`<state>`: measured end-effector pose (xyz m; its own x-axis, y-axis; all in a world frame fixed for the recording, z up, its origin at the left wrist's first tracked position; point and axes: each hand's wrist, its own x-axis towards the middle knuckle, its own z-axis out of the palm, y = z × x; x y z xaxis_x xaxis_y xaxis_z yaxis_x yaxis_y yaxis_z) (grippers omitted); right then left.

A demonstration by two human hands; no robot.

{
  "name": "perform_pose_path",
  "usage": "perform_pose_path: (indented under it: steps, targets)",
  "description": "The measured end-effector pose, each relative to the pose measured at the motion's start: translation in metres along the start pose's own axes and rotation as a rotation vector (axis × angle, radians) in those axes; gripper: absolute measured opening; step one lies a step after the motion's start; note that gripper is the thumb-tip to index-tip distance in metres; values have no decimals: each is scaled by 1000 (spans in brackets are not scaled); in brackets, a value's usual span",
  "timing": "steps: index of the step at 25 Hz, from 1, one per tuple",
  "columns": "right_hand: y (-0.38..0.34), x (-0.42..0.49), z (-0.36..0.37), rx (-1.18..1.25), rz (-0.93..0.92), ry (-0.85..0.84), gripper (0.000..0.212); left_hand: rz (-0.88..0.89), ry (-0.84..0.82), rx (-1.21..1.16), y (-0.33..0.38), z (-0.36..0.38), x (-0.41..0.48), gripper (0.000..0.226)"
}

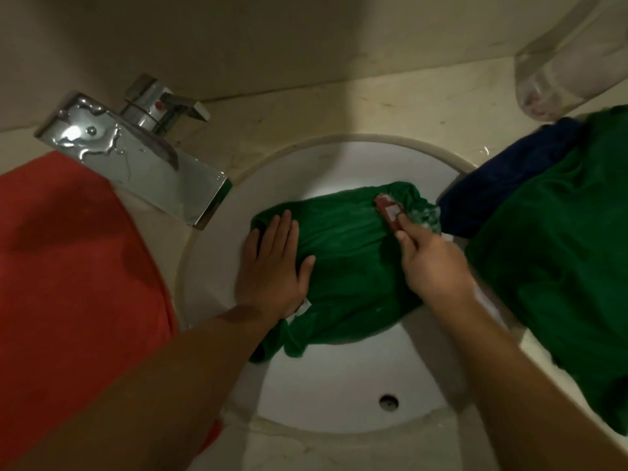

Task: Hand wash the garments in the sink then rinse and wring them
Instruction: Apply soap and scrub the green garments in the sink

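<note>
A wet green garment [343,263] lies bunched across the white oval sink [339,385]. My left hand [275,263] presses flat on its left end, fingers together and extended. My right hand [431,263] grips a dark red soap bar [389,212] and holds it against the garment's upper right end, where white suds show on the cloth.
A chrome faucet [136,154] juts over the sink's upper left. A red cloth [68,266] lies on the counter at left. At right sit a second green garment [560,249] and a blue one [509,178]. A whitish plastic bag [571,73] is at top right.
</note>
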<state>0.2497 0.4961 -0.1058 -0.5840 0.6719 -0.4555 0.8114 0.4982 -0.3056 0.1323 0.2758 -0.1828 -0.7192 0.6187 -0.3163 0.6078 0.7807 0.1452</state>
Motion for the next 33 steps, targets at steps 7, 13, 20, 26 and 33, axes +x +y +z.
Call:
perform_pose_path:
  steps: [7,13,20,26,33]
  targets:
    - [-6,-11,20,18,-41,-91,43,-15,-15,2,2,-3,1,75]
    - [-34,-45,38,-19,-186,-239,47,-28,-5,19,5,-2,0,75]
    - [2,-35,1,111,121,-16,43,-27,-36,12,6,-4,1,75]
    - [-14,-31,26,58,-16,-156,43,-30,-22,-15,7,-4,2,78]
    - [-37,-54,45,147,-120,-144,45,-30,-10,-18,8,-4,3,78]
